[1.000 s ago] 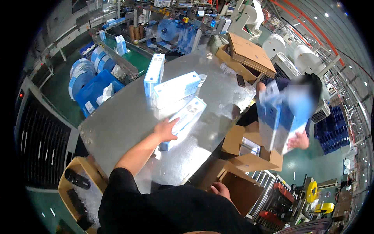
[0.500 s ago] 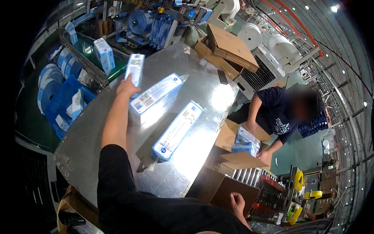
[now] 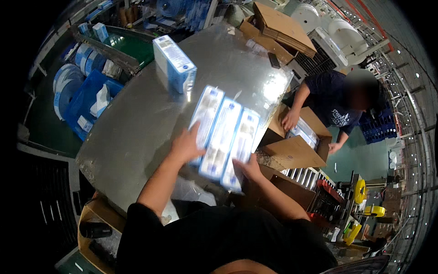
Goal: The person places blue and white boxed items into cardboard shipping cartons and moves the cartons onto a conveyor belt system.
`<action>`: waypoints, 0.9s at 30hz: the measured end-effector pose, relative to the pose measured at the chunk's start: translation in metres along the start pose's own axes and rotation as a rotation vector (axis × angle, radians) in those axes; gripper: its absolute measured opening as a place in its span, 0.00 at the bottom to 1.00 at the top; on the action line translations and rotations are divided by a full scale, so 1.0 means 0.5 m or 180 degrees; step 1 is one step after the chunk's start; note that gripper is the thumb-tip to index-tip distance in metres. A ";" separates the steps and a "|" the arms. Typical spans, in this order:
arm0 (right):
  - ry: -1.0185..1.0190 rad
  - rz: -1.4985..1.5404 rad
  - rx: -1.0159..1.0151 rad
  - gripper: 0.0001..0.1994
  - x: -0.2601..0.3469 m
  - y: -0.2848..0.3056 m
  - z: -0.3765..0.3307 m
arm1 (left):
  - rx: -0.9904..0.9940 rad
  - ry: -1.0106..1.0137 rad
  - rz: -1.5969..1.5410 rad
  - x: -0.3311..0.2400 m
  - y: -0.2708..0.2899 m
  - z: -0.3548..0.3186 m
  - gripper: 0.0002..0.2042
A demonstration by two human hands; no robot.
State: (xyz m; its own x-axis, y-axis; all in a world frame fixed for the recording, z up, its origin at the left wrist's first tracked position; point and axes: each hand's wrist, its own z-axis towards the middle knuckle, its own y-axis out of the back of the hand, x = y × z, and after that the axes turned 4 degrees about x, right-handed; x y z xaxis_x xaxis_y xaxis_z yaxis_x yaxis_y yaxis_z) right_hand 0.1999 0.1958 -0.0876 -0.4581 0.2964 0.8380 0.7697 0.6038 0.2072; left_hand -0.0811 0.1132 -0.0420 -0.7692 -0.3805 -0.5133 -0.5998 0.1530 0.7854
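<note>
Three long blue-and-white boxes (image 3: 224, 134) lie side by side on the shiny metal table (image 3: 137, 123). My left hand (image 3: 186, 145) presses against the left side of the row. My right hand (image 3: 248, 170) grips the near right end of the row. A single blue-and-white box (image 3: 174, 63) lies further back on the table, apart from both hands.
A co-worker in a dark shirt (image 3: 335, 102) reaches into an open cardboard box (image 3: 296, 146) right of the table. More cardboard boxes (image 3: 278, 27) sit at the table's far end. Blue bins with rolls (image 3: 80, 98) stand at the left, another box (image 3: 98, 228) below the near edge.
My left hand came back from the far box to the near edge. The loose long boxes are now gathered into one row of three, held between both hands.
</note>
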 end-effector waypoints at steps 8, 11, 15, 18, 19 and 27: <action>-0.0804 0.0673 0.2609 0.48 -0.072 -0.021 -0.073 | 0.0994 0.1341 -0.3271 0.235 -0.189 -0.254 0.35; -0.0750 0.0725 0.2597 0.53 -0.064 -0.032 -0.088 | 0.1027 0.1068 -0.4039 0.200 -0.153 -0.314 0.36; -0.0274 0.0479 0.2569 0.57 -0.038 -0.028 -0.115 | 0.0263 0.1137 -0.3437 0.153 -0.146 -0.362 0.31; 0.0518 0.0809 0.2369 0.55 -0.010 0.011 -0.145 | -0.0016 0.0079 -0.3267 0.104 -0.102 -0.365 0.27; 0.0911 0.0516 0.2222 0.52 0.011 0.039 -0.155 | -0.0223 -0.0180 -0.3186 0.069 -0.091 -0.364 0.27; 0.2496 -0.1698 0.0610 0.30 0.142 0.432 -0.348 | 0.0114 -0.1396 -0.2418 -0.219 -0.186 -0.306 0.25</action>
State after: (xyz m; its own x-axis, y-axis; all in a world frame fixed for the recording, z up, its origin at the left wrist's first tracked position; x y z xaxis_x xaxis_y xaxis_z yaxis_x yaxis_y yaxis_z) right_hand 0.4109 0.2184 0.1045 -0.2460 -0.5878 0.7707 0.4292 0.6469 0.6303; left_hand 0.0927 0.0009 -0.0061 -0.1699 -0.0073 -0.9854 -0.9850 0.0319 0.1696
